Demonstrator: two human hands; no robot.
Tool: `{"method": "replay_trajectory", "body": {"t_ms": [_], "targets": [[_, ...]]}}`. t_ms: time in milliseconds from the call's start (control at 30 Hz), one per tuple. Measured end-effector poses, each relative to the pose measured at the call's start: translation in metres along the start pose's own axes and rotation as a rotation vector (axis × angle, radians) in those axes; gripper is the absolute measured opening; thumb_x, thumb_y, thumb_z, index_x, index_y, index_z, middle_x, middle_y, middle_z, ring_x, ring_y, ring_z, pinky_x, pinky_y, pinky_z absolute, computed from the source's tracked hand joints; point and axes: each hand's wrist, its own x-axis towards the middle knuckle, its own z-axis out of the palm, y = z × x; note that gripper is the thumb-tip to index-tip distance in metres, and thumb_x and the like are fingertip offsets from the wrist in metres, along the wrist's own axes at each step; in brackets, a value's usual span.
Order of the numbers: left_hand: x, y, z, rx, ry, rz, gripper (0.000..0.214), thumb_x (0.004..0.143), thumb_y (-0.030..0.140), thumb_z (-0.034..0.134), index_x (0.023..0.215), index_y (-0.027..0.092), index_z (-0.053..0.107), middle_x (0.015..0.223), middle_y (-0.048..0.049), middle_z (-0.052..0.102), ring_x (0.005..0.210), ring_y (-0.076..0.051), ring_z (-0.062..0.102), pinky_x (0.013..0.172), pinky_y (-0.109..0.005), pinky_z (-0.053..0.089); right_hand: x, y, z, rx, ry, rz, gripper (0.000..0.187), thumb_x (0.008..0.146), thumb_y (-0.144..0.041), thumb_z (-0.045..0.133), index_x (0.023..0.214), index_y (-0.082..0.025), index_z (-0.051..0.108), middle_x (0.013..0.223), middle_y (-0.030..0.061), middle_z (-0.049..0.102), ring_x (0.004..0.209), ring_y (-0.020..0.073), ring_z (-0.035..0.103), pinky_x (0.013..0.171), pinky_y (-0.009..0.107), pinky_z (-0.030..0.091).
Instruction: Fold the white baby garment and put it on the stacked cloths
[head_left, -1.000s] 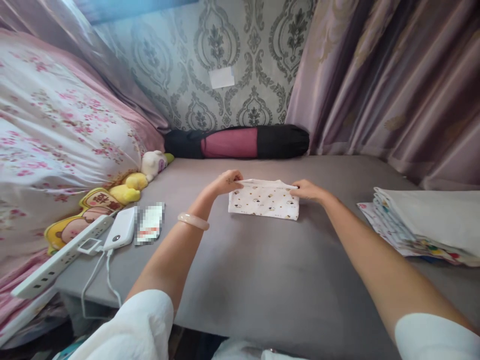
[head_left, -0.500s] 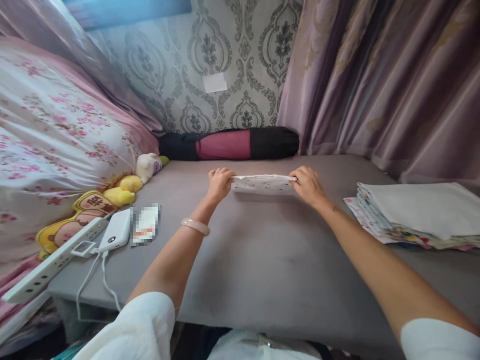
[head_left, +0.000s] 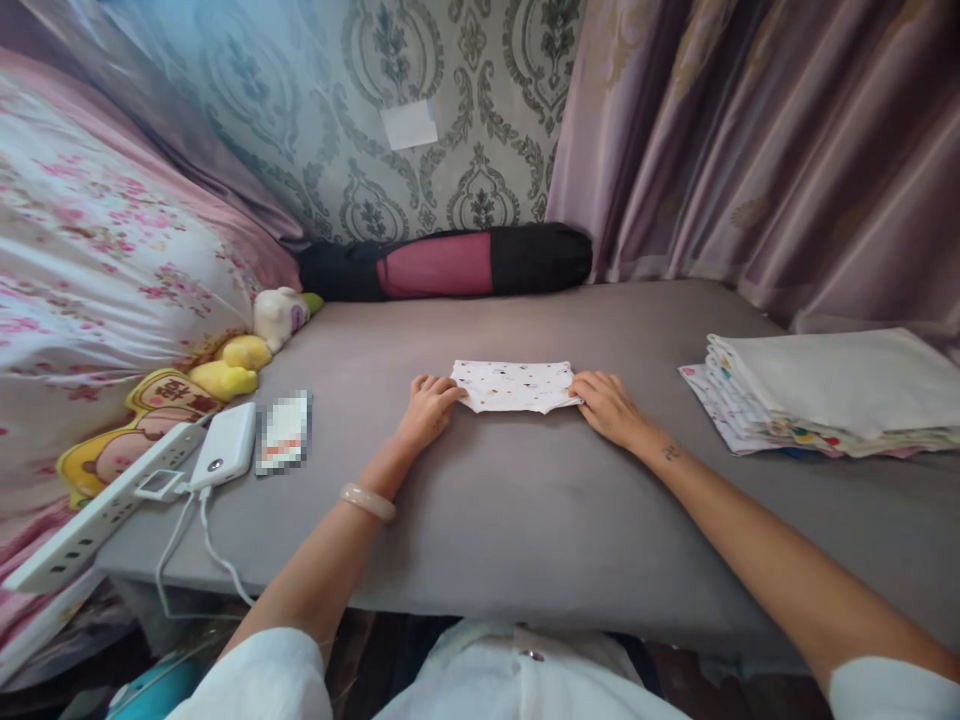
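A small folded white cloth [head_left: 514, 386] with a scattered dark and orange print lies flat on the grey-covered surface in front of me. My left hand [head_left: 433, 405] pinches its left edge, fingers closed and curled. On the opposite side, my right hand [head_left: 606, 402] grips the right edge between thumb and fingers. A pale bangle [head_left: 367, 502] circles my left wrist. Farther right is a stack of folded cloths [head_left: 832, 390], white on top with printed layers below, apart from my right hand.
On the left are a white power strip [head_left: 105, 510], a white power bank [head_left: 225, 445] with cables, a blurred-out packet [head_left: 283, 432] and plush toys [head_left: 225, 375]. A black and pink roll [head_left: 435, 265] lies along the wall, and curtains [head_left: 750, 150] hang at right.
The cloth, earlier held up nearly edge-on above the surface, has come down and now lies flat with its printed face visible. Both hands lowered with it. My view has tilted downward slightly.
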Motion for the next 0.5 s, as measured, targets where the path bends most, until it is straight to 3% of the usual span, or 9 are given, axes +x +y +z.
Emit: {"method": "replay_trajectory", "body": {"t_ms": [233, 333, 433, 500], "targets": [[-0.01, 0.005, 0.0, -0.01, -0.09, -0.04, 0.039, 0.093, 0.017, 0.033, 0.115, 0.026, 0.064, 0.122, -0.0044, 0.059, 0.113, -0.016, 0.049, 0.105, -0.041, 0.025, -0.011, -0.005, 0.002, 0.023, 0.003, 0.001, 0.025, 0.092, -0.006, 0.041, 0.106, -0.015, 0.059, 0.109, 0.008, 0.058, 0.101, 0.0219, 0.051, 0.089, 0.034, 0.033], [-0.013, 0.004, -0.001, 0.003, -0.121, -0.033, 0.043, 0.086, 0.012, 0.038, 0.118, 0.026, 0.062, 0.125, -0.0023, 0.057, 0.116, -0.017, 0.049, 0.105, -0.04, 0.026, -0.016, -0.007, 0.0, 0.034, -0.014, 0.018, 0.03, 0.088, -0.003, 0.04, 0.105, -0.015, 0.061, 0.111, 0.0085, 0.059, 0.101, 0.0221, 0.051, 0.09, 0.035, 0.033], [-0.012, 0.006, -0.004, 0.004, -0.152, -0.053, 0.043, 0.08, 0.012, 0.043, 0.116, 0.025, 0.062, 0.123, -0.0021, 0.058, 0.116, -0.018, 0.049, 0.105, -0.041, 0.026, -0.014, -0.012, -0.003, 0.028, -0.035, 0.087, 0.033, 0.084, -0.001, 0.041, 0.1, -0.016, 0.065, 0.109, 0.0074, 0.061, 0.099, 0.0222, 0.053, 0.091, 0.036, 0.033], [-0.007, 0.012, -0.006, -0.002, -0.156, -0.106, 0.035, 0.083, 0.016, 0.043, 0.11, 0.024, 0.064, 0.119, -0.0026, 0.06, 0.114, -0.018, 0.051, 0.106, -0.041, 0.027, -0.006, -0.018, -0.003, 0.023, -0.043, 0.152, 0.031, 0.084, -0.002, 0.041, 0.098, -0.016, 0.066, 0.107, 0.0069, 0.063, 0.099, 0.0224, 0.055, 0.092, 0.037, 0.034]]}}
